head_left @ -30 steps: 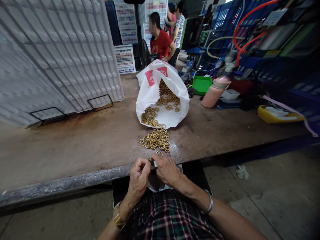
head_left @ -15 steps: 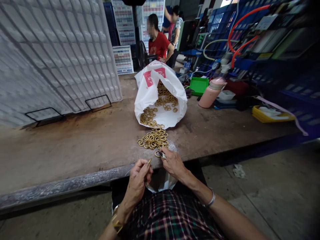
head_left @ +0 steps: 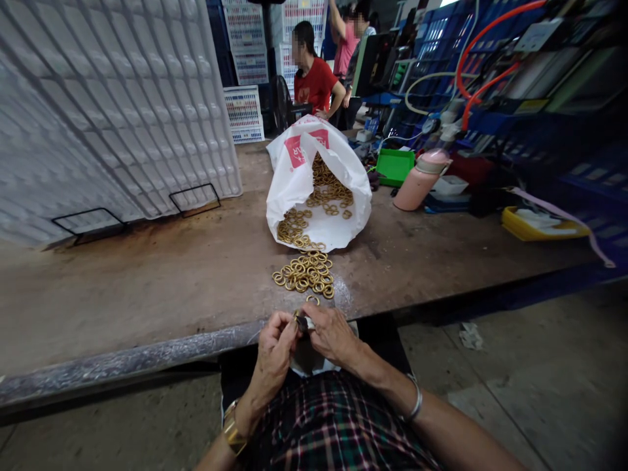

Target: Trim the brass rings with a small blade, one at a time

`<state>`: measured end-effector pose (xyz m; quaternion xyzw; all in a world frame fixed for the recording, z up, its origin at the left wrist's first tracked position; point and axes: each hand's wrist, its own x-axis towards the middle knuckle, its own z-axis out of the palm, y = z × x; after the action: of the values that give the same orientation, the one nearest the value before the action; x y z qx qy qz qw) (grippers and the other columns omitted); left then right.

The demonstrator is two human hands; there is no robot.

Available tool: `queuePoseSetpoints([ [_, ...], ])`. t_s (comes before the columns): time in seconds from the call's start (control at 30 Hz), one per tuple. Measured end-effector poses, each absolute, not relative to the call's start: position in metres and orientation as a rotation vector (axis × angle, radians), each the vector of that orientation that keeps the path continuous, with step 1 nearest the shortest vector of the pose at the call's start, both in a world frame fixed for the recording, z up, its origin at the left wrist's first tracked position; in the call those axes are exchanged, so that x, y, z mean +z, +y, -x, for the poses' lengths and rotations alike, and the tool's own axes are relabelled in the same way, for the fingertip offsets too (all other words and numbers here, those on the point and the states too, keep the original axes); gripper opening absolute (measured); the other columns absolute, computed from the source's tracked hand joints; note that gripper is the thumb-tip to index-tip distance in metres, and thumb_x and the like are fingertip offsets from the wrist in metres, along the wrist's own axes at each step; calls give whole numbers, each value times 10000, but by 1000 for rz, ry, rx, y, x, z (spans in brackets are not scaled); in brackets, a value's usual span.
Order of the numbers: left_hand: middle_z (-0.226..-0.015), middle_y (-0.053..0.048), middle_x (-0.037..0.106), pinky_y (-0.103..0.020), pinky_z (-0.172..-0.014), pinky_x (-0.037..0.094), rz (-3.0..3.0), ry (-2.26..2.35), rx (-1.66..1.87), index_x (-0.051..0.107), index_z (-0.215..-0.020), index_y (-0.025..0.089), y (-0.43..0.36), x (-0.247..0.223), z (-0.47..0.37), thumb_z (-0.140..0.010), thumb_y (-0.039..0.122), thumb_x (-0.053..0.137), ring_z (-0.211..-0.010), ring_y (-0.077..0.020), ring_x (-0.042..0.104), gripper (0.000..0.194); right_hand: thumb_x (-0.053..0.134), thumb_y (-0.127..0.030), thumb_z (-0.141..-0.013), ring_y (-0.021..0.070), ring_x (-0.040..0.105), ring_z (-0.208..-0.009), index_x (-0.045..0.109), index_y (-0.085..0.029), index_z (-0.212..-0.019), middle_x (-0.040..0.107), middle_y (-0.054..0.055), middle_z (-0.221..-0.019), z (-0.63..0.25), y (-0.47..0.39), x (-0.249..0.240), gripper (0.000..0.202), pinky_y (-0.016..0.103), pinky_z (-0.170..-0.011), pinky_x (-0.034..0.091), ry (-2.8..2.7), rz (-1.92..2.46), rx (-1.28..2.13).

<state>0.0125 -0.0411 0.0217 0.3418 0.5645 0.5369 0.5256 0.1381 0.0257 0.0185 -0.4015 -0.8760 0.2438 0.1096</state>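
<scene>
My left hand [head_left: 273, 347] pinches a brass-coloured ring [head_left: 296, 314] at the table's front edge. Closed around a small tool [head_left: 303, 323] with a dark tip and pale handle, my right hand [head_left: 334, 337] brings that tip against the ring; the fingers partly cover it, so its exact kind is unclear. One loose ring [head_left: 313, 300] lies just beyond my fingers. Behind it is a pile of similar rings [head_left: 305, 272], at the mouth of a white plastic bag [head_left: 283, 186] lying on its side with many more inside.
Stacked white plastic trays [head_left: 147, 98] stand on the table [head_left: 161, 281] at left, on black wire stands. To the right are a pink bottle [head_left: 417, 186], a green tray [head_left: 395, 167] and a yellow tray [head_left: 544, 226]. Below my hands is a pale container [head_left: 314, 363]. People stand beyond the table.
My right hand has moved left and toward me, from beside the loose ring to my left hand. The tool's tip now meets the held ring. The view has shifted slightly.
</scene>
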Motion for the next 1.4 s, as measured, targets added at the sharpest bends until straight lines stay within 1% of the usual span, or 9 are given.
queuePoseSetpoints([
  [0.23,-530,56,406,-208,-460,272,-902,1374,1341,494,-676,185,-46,17,-10,-770,441,566,-465,-77,321,281,410,-84,-716,136,507,-616,539,-182,-875,611,27,-723,-137,26,30,227,239,-561,274,-2675,1112,836],
  [0.4,-568,45,431,-199,-462,273,-996,1281,1303,490,-666,172,-58,32,-16,-812,394,538,-481,-65,332,269,418,-81,-714,156,534,-627,532,-155,-945,627,55,-742,-141,34,30,269,253,-557,269,-2728,1412,676],
  [0.63,-643,30,518,-171,-377,247,-522,962,1326,476,-699,168,-46,36,-14,-787,404,569,-421,-38,342,268,423,-117,-755,181,574,-801,504,-177,-1012,639,71,-946,-147,41,16,276,250,-654,332,-2510,1479,563],
  [0.77,-729,-13,583,-163,-380,283,-397,946,1403,483,-715,152,-41,28,-6,-785,338,579,-460,-46,414,221,427,-219,-821,198,563,-860,482,-201,-1059,602,69,-1045,-144,40,10,245,273,-679,335,-2540,1556,508],
  [0.87,-703,-6,601,-165,-374,295,-338,920,1405,493,-787,172,-40,25,-4,-772,286,585,-448,-59,436,147,419,-193,-817,194,562,-854,468,-215,-1072,580,60,-1074,-142,40,8,261,284,-684,338,-2574,1596,454],
  [1.0,-667,5,596,-167,-386,324,-217,841,1367,532,-945,173,-39,22,-2,-726,242,622,-458,-68,458,246,385,-118,-794,183,563,-802,474,-210,-1050,578,63,-1050,-140,41,9,286,287,-670,336,-2594,1620,412],
  [1.13,-701,-26,605,-162,-422,361,-83,804,1371,550,-726,126,-38,20,1,-694,272,665,-560,-84,532,188,386,-95,-769,178,554,-773,492,-192,-1026,591,68,-1006,-142,41,6,294,277,-661,325,-2560,1595,418],
  [1.23,-730,-30,614,-163,-435,380,-88,878,1379,525,-689,136,-37,18,1,-670,275,694,-614,-103,565,219,403,-94,-760,173,544,-773,519,-186,-982,604,60,-952,-145,44,4,267,265,-652,320,-2497,1494,516],
  [1.4,-663,18,576,-158,-382,343,-402,1147,1389,528,-875,171,-32,15,-5,-682,337,675,-521,-84,505,293,425,-223,-831,130,477,-625,530,-184,-788,554,2,-688,-143,45,13,120,234,-581,314,-2296,1231,903],
])
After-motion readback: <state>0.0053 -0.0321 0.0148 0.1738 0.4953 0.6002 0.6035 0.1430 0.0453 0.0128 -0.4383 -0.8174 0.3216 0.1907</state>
